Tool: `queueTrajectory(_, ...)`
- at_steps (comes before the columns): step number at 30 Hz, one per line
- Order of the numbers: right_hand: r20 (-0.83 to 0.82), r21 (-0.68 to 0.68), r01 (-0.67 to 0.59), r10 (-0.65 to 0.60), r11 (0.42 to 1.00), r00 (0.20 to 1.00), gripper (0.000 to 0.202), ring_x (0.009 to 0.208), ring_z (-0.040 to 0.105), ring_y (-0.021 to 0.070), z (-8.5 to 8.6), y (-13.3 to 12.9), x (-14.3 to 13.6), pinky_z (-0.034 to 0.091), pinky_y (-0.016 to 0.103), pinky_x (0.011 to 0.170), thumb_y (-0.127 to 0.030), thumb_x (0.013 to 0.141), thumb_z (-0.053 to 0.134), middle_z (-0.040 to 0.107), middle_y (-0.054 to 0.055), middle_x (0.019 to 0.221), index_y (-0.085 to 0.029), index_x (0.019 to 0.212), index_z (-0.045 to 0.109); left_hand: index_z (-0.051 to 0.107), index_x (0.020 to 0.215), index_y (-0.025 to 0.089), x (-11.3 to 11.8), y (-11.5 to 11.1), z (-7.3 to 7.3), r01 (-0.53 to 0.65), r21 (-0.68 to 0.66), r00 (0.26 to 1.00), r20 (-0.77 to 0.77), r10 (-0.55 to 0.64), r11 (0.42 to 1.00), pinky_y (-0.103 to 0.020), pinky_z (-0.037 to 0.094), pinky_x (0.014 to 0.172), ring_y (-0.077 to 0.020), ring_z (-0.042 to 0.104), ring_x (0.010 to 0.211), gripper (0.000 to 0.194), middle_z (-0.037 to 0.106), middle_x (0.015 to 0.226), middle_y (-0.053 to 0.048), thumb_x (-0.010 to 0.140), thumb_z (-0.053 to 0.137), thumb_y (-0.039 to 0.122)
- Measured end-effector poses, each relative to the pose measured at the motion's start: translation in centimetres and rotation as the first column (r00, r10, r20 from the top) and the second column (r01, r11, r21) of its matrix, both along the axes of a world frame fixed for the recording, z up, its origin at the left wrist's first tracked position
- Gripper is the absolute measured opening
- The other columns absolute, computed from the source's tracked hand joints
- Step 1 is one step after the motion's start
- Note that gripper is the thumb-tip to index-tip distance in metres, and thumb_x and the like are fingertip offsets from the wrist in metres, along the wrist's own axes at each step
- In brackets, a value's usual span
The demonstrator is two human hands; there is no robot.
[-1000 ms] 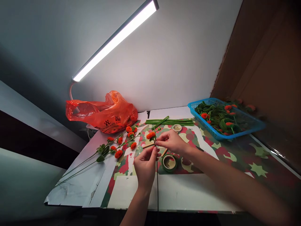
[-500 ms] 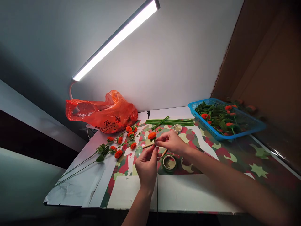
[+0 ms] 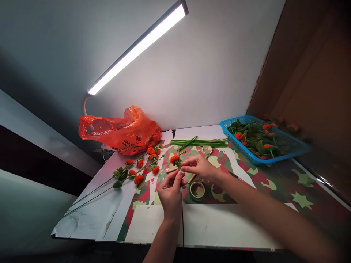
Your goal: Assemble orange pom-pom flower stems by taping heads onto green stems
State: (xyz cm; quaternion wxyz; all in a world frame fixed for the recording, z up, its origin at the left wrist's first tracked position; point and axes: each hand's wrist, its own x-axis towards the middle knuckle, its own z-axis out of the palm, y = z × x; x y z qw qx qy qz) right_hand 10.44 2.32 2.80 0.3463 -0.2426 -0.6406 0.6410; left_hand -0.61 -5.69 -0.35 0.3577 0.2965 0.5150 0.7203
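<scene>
Left hand (image 3: 171, 185): forearm comes up from bottom of view, wrist roughly straight, fingers curled, thumb and index pinching the thin dark stem (image 3: 182, 226). Right hand (image 3: 199, 167): forearm in from lower right, back of hand up, thumb and index pressed together just below the orange flower (image 3: 174, 159), at the stem's upper part. Other right fingers bent, close together. Hands nearly touch, right one slightly higher and farther out.

Flower location: head just above the fingertips, near mid-table, tilted left. Stem runs down between the forearms to past the near table edge.

Counts:
- table (image 3: 153, 223): 1, patterned sheet plus white paper on top
- held flower: 1 orange head
- loose orange blooms (image 3: 138, 179): about 8, left of the hands, some on 2 long stalks (image 3: 93, 198) with green leaves
- green tape roll (image 3: 197, 199): 1, lying flat just right of left hand
- small ring (image 3: 203, 150): 1, beyond right hand
- brush (image 3: 168, 170): 1, left of fingertips, partly hidden
- wooden stick (image 3: 192, 178): 1, under right hand, partly hidden
- green rods (image 3: 208, 143): several in a row, too tight to count; 1 bent rod (image 3: 189, 143) crosses them
- blue basket (image 3: 259, 160): 1, far right, holds leaves and several orange blooms, exact number unclear
- red plastic bag (image 3: 137, 135): 1, back left
- lamp (image 3: 137, 50): 1, lit, above bag
</scene>
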Motion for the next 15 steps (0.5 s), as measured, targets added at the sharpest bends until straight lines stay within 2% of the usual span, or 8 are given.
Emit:
queueTrajectory(5, -0.088, -0.169, -0.206, 0.193, 0.964, 0.977, 0.028, 0.065, 0.056, 0.0118, -0.4, 0.2, 0.2, 0.042, 0.025, 0.064, -0.039, 0.068, 0.072, 0.062, 0.000, 0.066, -0.013, 0.075, 0.067, 0.067, 0.073, 0.014, -0.2, 0.4, -0.3, 0.159, 0.007, 0.946, 0.284, -0.154, 0.987, -0.015, 0.039, 0.040, -0.0037, 0.049, 0.042, 0.026, 0.064, 0.060, 0.000, 0.057, 0.078, 0.031)
queueTrajectory(9, -0.085, -0.195, -0.258, 0.246, 0.946, 0.966, 0.027, 0.062, 0.053, 0.0095, -0.9, 0.7, 0.5, 0.038, 0.022, 0.058, -0.036, 0.070, 0.072, 0.061, 0.000, 0.068, -0.011, 0.078, 0.067, 0.063, 0.070, 0.014, -0.3, 0.6, -0.5, 0.304, -0.027, 0.853, 0.454, -0.260, 0.952, -0.010, 0.033, 0.036, -0.0006, 0.045, 0.039, 0.030, 0.062, 0.056, 0.002, 0.052, 0.080, 0.031)
queueTrajectory(12, -0.093, -0.227, -0.260, 0.245, 0.938, 0.965, 0.027, 0.061, 0.053, 0.0098, -1.2, 0.9, 0.6, 0.036, 0.023, 0.056, -0.036, 0.069, 0.072, 0.061, 0.000, 0.069, -0.011, 0.077, 0.066, 0.063, 0.069, 0.014, -0.3, 0.7, -0.5, 0.342, -0.052, 0.823, 0.499, -0.272, 0.938, -0.009, 0.034, 0.036, -0.0004, 0.045, 0.039, 0.032, 0.062, 0.057, 0.002, 0.050, 0.082, 0.031)
queueTrajectory(15, -0.087, -0.211, -0.226, 0.212, 0.951, 0.973, 0.027, 0.060, 0.052, 0.0098, -1.2, 1.0, 0.5, 0.036, 0.023, 0.057, -0.036, 0.067, 0.074, 0.060, 0.000, 0.066, -0.011, 0.072, 0.065, 0.065, 0.072, 0.013, -0.2, 0.5, -0.2, 0.300, -0.087, 0.867, 0.439, -0.234, 0.950, -0.012, 0.039, 0.039, -0.0022, 0.049, 0.042, 0.034, 0.064, 0.061, 0.000, 0.051, 0.082, 0.032)
